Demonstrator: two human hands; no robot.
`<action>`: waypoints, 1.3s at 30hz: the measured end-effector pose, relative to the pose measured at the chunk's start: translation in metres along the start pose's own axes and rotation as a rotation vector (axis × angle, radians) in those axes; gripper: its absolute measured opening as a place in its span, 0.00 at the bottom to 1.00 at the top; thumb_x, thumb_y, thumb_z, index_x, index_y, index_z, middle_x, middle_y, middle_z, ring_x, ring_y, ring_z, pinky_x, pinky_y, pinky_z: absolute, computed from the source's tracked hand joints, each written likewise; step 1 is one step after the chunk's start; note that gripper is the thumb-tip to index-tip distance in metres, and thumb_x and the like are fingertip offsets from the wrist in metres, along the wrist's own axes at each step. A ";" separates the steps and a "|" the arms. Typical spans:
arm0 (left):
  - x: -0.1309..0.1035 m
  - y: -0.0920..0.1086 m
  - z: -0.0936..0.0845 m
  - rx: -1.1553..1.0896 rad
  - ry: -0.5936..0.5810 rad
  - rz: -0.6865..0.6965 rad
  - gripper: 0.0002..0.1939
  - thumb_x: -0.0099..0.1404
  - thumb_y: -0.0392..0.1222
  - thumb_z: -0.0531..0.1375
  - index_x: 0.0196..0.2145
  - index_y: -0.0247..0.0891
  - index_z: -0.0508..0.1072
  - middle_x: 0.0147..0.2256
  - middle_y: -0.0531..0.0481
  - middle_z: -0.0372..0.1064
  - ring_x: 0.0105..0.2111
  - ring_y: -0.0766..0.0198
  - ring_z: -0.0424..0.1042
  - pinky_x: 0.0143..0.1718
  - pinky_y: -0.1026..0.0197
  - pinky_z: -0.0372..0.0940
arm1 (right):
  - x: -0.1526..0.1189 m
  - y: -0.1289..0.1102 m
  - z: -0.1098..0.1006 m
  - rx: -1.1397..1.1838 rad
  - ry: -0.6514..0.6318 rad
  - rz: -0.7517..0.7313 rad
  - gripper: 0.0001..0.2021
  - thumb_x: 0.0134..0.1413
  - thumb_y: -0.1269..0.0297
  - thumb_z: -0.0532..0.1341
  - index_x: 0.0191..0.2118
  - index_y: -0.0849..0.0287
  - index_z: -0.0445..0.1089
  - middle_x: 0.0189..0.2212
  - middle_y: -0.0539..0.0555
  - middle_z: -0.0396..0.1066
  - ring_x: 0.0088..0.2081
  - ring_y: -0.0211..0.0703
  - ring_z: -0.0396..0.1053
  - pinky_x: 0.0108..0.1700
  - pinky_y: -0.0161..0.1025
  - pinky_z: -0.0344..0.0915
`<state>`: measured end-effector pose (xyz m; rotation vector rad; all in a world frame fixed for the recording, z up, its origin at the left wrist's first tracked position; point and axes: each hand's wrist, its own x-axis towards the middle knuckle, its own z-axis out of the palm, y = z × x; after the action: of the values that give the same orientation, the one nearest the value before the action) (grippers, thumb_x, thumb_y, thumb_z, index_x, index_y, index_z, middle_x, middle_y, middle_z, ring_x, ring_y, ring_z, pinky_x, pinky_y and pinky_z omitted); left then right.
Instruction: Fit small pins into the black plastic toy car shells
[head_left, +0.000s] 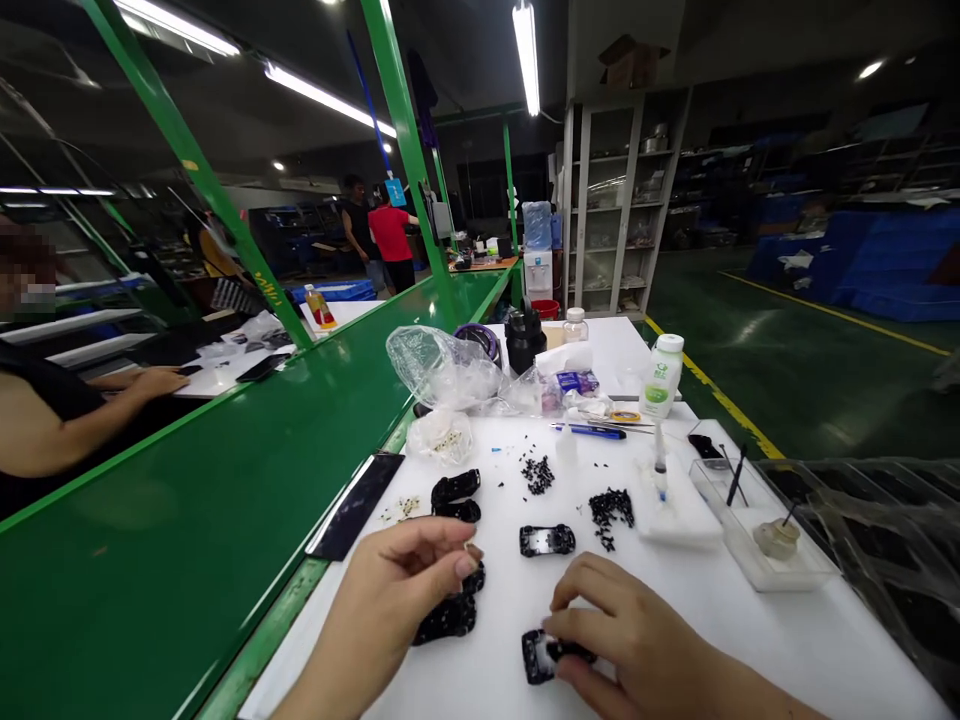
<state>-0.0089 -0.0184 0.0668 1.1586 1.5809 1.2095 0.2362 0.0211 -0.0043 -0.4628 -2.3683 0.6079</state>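
My left hand (409, 575) is closed in a pinch above the table; a tiny pale piece may be between thumb and forefinger, too small to name. Under and behind it lie black toy car bodies (448, 618), with more black car bodies (456, 488) farther back. My right hand (626, 625) has its fingers closed round a black toy car chassis (534, 657) with a silvery middle, which rests on the white table (495, 690). Its right part is hidden by my fingers. Another such chassis (547, 541) lies just beyond, beside piles of small black parts (612, 510).
At the right stand a syringe (660, 465) on a white foam block (682, 520) and a clear tray (780, 575). Farther back are a white bottle (661, 376), plastic bags (442, 365) and a blue pen (592, 431). A green partition (225, 510) borders the left; a person sits beyond it.
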 end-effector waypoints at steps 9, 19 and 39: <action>-0.025 -0.041 0.068 -0.211 -0.096 -0.106 0.17 0.45 0.54 0.73 0.26 0.39 0.80 0.23 0.49 0.75 0.25 0.63 0.70 0.28 0.63 0.67 | -0.007 -0.009 -0.011 -0.066 0.368 -0.162 0.19 0.54 0.79 0.60 0.52 0.62 0.66 0.35 0.58 0.67 0.34 0.44 0.63 0.34 0.42 0.63; -0.038 -0.044 0.097 -0.040 0.032 -0.027 0.16 0.53 0.59 0.66 0.22 0.44 0.80 0.23 0.48 0.75 0.25 0.57 0.73 0.27 0.59 0.69 | -0.002 -0.012 -0.007 0.030 0.370 0.055 0.06 0.54 0.76 0.58 0.36 0.59 0.68 0.28 0.53 0.65 0.30 0.41 0.63 0.32 0.39 0.61; -0.028 -0.039 0.081 0.316 0.002 0.764 0.09 0.63 0.30 0.59 0.38 0.43 0.74 0.30 0.50 0.70 0.27 0.66 0.70 0.27 0.64 0.69 | 0.005 -0.001 -0.014 0.844 0.013 0.519 0.04 0.53 0.66 0.61 0.30 0.60 0.66 0.27 0.48 0.63 0.29 0.37 0.60 0.34 0.36 0.60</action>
<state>0.0675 -0.0318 0.0135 2.0866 1.3922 1.4422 0.2419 0.0270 0.0079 -0.6656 -1.7338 1.7165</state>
